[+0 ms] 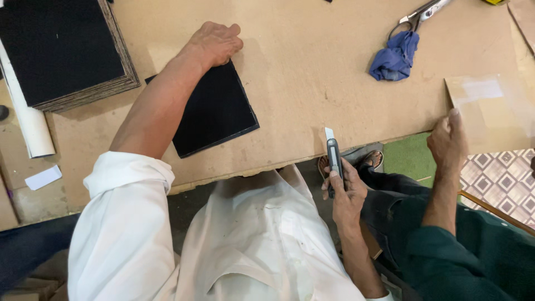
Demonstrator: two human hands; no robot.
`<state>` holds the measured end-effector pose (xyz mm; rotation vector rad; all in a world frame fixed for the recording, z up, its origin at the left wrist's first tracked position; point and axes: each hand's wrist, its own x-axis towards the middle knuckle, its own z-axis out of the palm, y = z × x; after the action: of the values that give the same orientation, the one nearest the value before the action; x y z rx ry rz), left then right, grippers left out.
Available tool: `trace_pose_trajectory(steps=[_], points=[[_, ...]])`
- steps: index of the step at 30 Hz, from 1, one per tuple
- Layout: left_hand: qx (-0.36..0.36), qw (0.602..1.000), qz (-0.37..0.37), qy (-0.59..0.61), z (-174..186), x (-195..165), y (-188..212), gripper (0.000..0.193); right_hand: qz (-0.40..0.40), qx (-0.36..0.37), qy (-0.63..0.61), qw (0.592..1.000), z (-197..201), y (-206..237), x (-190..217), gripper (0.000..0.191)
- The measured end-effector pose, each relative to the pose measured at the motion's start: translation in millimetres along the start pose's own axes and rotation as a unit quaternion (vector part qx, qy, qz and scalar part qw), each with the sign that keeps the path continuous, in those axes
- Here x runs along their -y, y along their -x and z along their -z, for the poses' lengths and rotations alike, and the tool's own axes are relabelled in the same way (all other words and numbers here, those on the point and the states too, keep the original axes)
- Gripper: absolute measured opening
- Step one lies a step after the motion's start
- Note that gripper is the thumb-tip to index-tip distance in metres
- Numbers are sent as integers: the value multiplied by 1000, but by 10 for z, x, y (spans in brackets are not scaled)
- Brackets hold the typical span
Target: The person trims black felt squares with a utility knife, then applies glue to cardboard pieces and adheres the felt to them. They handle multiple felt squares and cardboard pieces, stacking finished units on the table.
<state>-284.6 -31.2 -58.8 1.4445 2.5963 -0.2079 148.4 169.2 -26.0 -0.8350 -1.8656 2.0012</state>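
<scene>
Right hand (345,192): nearest the camera, closed around a grey utility knife (333,159), blade out, pointing away at the surface's near edge.
Left hand (214,43): fingers curled, pressing the black square sheet's (214,108) far corner flat on the brown surface (312,72).
Grip advice: keep that pressure firm, fingers clear of the blade's path.
Co-worker's hand (448,139): resting at the surface's edge, right of the knife.

Black square sheet (214,111) on a tan board (312,67); blue cloth (395,57) (crumpled); green mat (409,157); brown-and-white diamond-patterned floor (501,178).
</scene>
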Motion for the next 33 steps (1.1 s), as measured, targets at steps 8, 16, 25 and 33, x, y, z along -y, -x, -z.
trace_pose_trajectory(steps=[8,16,25,33], points=[[-104,962,113,224,1,195,252,17,11,32,9,999,-126,30,77,41],[-153,956,136,210,-182,-186,668,61,101,95,191,972,-691,-342,179,50],[73,956,196,205,-178,-382,834,157,311,172,344,869,-1961,-1479,106,47],[84,953,204,208,-135,-394,834,158,312,197,362,856,-2222,-1787,-82,48]])
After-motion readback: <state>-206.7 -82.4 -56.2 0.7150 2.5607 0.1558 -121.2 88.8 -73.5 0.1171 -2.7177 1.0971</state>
